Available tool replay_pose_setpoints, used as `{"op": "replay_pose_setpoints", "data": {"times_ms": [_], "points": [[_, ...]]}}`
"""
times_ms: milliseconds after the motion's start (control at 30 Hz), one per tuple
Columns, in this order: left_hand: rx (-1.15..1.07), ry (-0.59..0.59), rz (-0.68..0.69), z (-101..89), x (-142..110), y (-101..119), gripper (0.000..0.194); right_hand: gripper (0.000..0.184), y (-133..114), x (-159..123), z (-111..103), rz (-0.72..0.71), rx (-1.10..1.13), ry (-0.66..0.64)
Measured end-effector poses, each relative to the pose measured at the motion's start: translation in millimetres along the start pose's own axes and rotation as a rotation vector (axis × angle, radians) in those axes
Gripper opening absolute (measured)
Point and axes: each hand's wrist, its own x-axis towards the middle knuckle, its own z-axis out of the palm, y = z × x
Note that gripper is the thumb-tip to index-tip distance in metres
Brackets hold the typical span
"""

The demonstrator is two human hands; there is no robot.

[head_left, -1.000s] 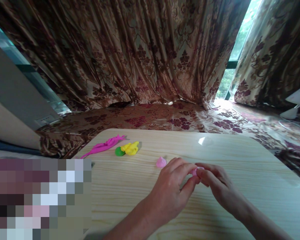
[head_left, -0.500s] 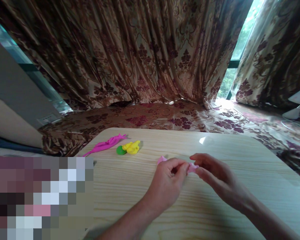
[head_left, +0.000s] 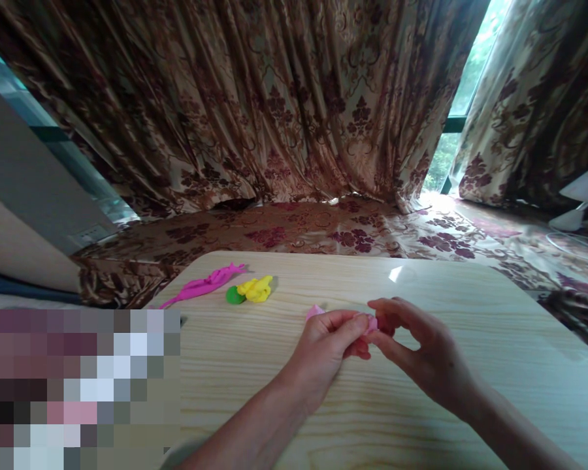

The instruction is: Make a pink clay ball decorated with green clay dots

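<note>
We note the wood-grained surface [head_left: 451, 287]. Above it, well in from the far edge, the left hand [head_left: 329, 346] pinches the pink piece [head_left: 372, 323]; the right hand [head_left: 431, 352] curves about the side facing the right edge, whether gripping we cannot tell. We advise light, even fingertip pressure, lest the soft-looking piece flatten.

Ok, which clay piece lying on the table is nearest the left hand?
The pale pink clay lump, partly hidden behind the left hand; the yellow piece, green piece and magenta piece all lie farther left.
</note>
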Motion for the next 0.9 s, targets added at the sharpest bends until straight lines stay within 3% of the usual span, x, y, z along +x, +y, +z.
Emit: {"op": "replay_pose_setpoints", "data": {"times_ms": [133,267,500,733,900], "points": [[0.076,0.035,0.023,-2.8,1.7,-6.4,0.033,0.010,-1.5,0.9,-1.1,-0.018,-0.026,-0.059],[0.086,0.025,-0.003,-1.4,1.3,-6.9,0.039,0.016,5.0,-1.8,-2.1,-0.114,-0.118,-0.042],[0.066,-0.010,-0.052,2.2,0.0,-2.7,0.018,0.027,9.7,-4.1,-2.5,-0.136,-0.140,-0.164],[0.167,-0.013,0.070,2.6,-4.4,-1.7,0.021,0.042,4.0,-3.8,1.1,-0.130,-0.090,-0.198],[-0.019,-0.082,0.014,2.4,-5.2,-0.3,0.024,0.038,5.9,-3.1,-1.4,-0.153,-0.131,-0.134]]}}
